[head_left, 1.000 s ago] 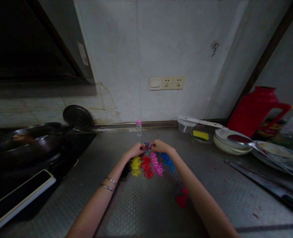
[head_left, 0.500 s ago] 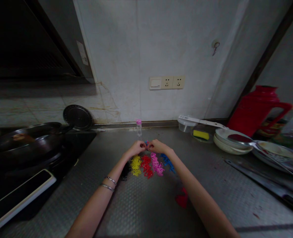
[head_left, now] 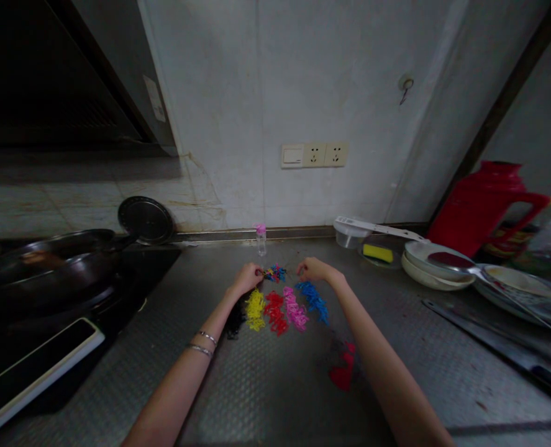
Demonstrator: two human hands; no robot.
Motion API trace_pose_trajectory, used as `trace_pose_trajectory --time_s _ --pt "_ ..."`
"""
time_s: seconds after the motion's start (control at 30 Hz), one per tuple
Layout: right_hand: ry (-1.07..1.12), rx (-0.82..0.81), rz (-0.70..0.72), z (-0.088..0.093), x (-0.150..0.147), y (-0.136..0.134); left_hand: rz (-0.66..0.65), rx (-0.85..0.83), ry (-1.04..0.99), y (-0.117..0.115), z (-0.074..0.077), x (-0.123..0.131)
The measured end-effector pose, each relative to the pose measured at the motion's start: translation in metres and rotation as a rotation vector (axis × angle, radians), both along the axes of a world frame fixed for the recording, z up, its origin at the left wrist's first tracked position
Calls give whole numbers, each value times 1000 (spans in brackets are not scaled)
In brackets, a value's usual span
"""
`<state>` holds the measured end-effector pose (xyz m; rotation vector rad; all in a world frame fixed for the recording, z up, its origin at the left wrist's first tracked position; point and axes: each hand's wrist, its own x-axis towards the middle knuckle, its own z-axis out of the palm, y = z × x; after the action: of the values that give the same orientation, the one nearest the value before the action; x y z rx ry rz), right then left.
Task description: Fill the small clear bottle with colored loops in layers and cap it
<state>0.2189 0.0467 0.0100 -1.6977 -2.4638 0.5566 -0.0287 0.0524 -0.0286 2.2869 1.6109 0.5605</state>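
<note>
A small mixed-colour pile of what look like rubber bands lies between my two hands on the metal counter. My left hand is at its left edge, fingertips pinched together; what they hold, if anything, is too small to make out. To the right of the pile, my right hand has its fingers curled and closed, and their contents cannot be seen. Sorted heaps lie nearer me: black bands, yellow bands, red bands, pink bands and blue bands.
Behind the pile stands a clear bottle with a pink cap. A red heart-shaped piece lies by my right forearm. At right are a yellow sponge, bowls, a knife and a red thermos. A wok is left.
My hands were together over the mixed pile. They have parted, the left hand going left and the right hand going right, and the pile and the blue heap now show.
</note>
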Motion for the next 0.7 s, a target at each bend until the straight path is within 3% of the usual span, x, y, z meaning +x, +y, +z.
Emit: trace_pose_trajectory --time_s 0.17,0.37,0.7 --pt "87 98 52 -1 -26 -8 -20 18 -21 1 0 3" --pt "-13 202 -16 -11 -54 -21 -102 22 -41 5 -3 1" --pt "-80 241 -68 -16 -66 -26 -180 -23 -71 7 -4 -3"
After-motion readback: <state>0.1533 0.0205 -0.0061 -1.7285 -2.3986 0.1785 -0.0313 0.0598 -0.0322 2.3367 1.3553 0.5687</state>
